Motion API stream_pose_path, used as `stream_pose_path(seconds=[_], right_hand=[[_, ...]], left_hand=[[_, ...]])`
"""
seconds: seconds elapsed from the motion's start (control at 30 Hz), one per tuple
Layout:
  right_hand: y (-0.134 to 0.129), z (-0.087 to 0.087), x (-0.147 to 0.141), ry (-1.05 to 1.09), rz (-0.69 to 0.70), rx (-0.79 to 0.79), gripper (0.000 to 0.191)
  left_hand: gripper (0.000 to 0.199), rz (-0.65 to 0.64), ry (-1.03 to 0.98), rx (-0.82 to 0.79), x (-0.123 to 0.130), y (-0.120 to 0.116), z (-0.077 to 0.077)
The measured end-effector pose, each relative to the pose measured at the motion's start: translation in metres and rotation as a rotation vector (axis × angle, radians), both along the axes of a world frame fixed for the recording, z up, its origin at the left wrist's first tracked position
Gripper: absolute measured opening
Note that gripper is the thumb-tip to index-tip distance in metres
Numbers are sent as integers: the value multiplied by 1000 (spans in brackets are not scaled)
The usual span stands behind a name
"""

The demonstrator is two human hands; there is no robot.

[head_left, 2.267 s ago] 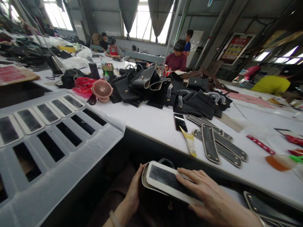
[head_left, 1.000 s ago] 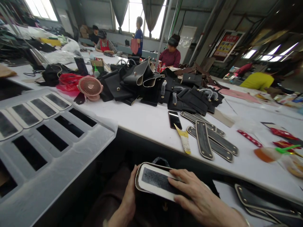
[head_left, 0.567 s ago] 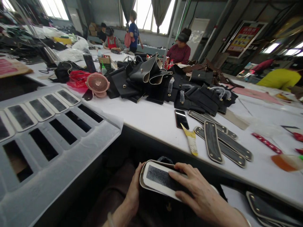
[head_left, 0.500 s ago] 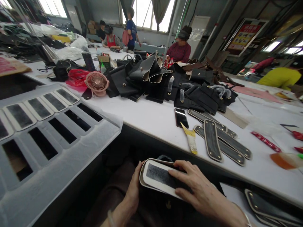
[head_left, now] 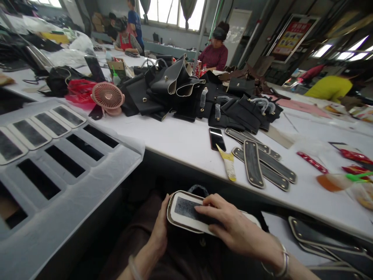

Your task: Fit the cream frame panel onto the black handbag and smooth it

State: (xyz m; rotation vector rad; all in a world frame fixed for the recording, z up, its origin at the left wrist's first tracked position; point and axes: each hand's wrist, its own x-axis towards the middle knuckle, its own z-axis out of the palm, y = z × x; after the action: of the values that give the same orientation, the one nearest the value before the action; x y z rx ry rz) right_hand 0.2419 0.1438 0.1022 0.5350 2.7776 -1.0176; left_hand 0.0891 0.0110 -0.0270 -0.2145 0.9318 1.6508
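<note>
A black bag with a pale-edged oval base rests over my lap, its base facing up. A white-rimmed panel with a dark centre lies on that base. My left hand grips the bag's left end, its fingers partly hidden behind it. Spread across the panel, my right hand presses with its fingertips and holds nothing. Part of a plastic-wrapped handle shows behind the bag.
Left, a pale sheet bears several white-rimmed panels. Ahead on the white table are a pink fan, black bags, a phone, a yellow-tipped tube and dark strips. People are beyond.
The view has shifted, so the table items sit further left. Both hands and the bag keep nearly the same hold, with my right fingers still on the panel.
</note>
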Motion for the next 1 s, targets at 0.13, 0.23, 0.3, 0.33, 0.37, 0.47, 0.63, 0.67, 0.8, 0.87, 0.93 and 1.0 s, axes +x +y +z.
stream_pose_path(seconds=[0.13,0.23,0.3,0.33,0.37,0.47,0.63,0.67,0.8,0.87,0.93,1.0], right_hand=[[-8,-13,-9,128,-109,-147,43],[-15,-24,-18,165,-91,-30,34],[-18,-28,-22,146,-30,48,31],[-19,-29,-24,130,-3,68,29],[-20,-30,-25,116,13,81,28],[-20,-30,-28,78,21,130,30],[-25,-25,-32,39,92,128,30],[-26,-24,-33,36,111,109,29],[-27,-19,-35,94,113,94,29],[-26,-16,-36,118,134,39,29],[-26,-14,-38,129,142,-38,28],[-26,-15,-41,162,132,-85,26]], left_hand=[[56,0,-3,4,0,-1,1],[56,15,-15,8,1,-1,4],[56,25,-28,19,0,-1,6],[56,29,-41,22,0,-1,6],[56,33,-57,20,0,-1,7],[55,53,-105,3,0,0,10],[55,90,-99,-10,1,1,13],[56,94,-94,-2,1,1,12],[54,118,-124,84,1,-1,2],[54,118,-133,115,1,-1,-2],[51,113,-143,116,0,-1,-2],[47,120,-161,114,0,0,0]])
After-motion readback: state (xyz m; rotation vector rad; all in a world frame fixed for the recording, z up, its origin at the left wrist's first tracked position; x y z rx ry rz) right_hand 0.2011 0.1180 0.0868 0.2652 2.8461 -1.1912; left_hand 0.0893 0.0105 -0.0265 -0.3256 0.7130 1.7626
